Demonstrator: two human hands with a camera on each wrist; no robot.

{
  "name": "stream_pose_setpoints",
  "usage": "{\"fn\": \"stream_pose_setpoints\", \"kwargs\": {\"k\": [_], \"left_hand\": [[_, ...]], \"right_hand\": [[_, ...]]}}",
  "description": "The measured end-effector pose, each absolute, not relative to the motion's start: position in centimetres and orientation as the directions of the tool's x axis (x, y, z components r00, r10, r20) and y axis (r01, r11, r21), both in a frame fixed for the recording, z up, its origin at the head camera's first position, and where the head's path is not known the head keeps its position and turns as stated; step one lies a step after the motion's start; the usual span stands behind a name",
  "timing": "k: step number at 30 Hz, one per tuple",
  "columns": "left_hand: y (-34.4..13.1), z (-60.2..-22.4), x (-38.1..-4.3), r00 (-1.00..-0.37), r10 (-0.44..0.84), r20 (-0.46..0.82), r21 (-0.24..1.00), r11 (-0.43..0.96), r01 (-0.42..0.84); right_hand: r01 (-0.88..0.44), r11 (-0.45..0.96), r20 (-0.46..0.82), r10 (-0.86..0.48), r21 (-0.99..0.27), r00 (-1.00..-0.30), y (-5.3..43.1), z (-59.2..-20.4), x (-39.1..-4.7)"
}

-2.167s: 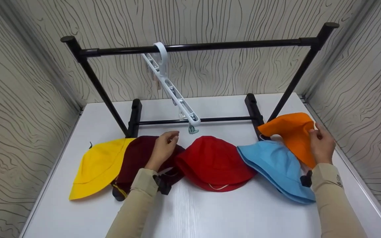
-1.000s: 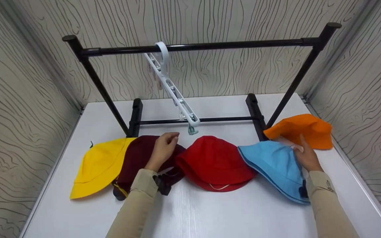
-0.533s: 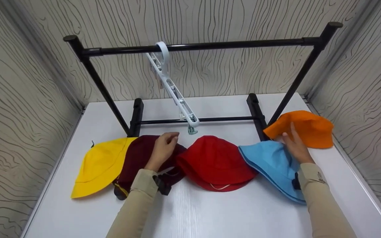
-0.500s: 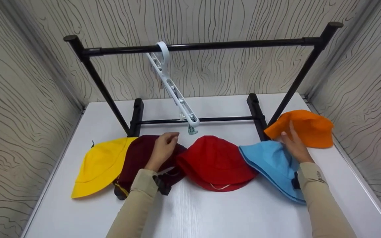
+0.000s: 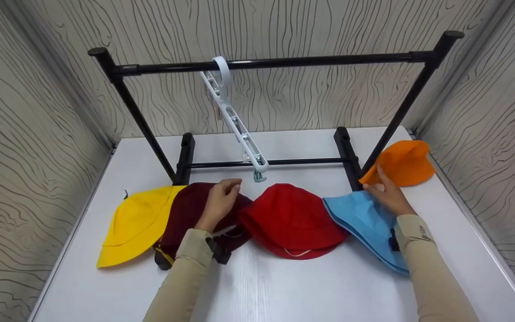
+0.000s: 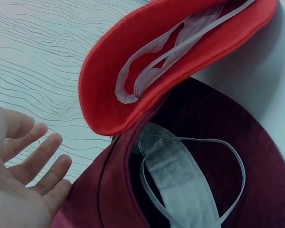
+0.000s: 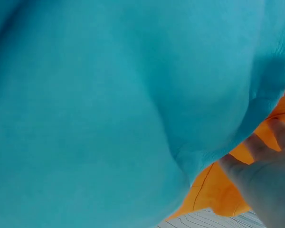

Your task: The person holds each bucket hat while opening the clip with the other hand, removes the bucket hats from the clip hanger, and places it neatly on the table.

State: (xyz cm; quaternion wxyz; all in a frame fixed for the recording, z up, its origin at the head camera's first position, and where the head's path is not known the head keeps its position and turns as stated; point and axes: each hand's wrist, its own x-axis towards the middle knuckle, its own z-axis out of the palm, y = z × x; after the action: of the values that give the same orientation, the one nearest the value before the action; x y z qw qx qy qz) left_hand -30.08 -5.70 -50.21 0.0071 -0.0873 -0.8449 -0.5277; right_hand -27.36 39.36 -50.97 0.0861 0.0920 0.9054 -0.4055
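In the head view my right hand point(image 5: 390, 195) touches the near brim of the orange bucket hat point(image 5: 406, 163) at the far right. The right wrist view shows its fingers extended against the orange cloth; the thumb is out of sight there. A light blue hat point(image 5: 365, 219) lies under that wrist and fills most of the right wrist view. My left hand point(image 5: 221, 201) hovers over or rests on the maroon hat point(image 5: 190, 208), its fingers loosely bent and holding nothing. Beside it sits a red hat point(image 5: 291, 219), its elastic strap visible in the left wrist view.
A yellow hat point(image 5: 141, 223) lies at the left end of the row. Behind the hats stands a black rack point(image 5: 306, 61). From its bar hangs a white clip hanger point(image 5: 235, 120) with a green clip point(image 5: 259, 176) at its near end. Patterned walls enclose the white table point(image 5: 257, 290).
The right hand went from gripping the orange hat's right side to its near brim. The hat turned and shifted back toward the rack's right leg. The left hand stayed in place.
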Motion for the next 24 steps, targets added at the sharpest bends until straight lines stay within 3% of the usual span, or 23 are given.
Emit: {"fn": "stream_pose_setpoints", "kwargs": {"k": [13,20,24], "left_hand": [[-5.5,-50.1,-30.3,-0.986,0.152,0.063,0.891,0.436,0.124],[-5.6,-50.0,-30.0,-0.983,0.149,0.107,0.883,0.439,0.163],[-5.7,-50.0,-29.9,-0.98,0.148,0.13,0.879,0.44,0.183]], "right_hand": [[0.187,0.622,-0.13,0.136,-0.761,-0.982,38.8,-50.8,-27.2],[0.038,0.676,0.103,0.168,-0.736,-0.98,38.5,-51.2,-27.2],[0.077,0.66,0.08,0.204,-0.747,-0.976,38.0,-51.0,-27.3]]}}
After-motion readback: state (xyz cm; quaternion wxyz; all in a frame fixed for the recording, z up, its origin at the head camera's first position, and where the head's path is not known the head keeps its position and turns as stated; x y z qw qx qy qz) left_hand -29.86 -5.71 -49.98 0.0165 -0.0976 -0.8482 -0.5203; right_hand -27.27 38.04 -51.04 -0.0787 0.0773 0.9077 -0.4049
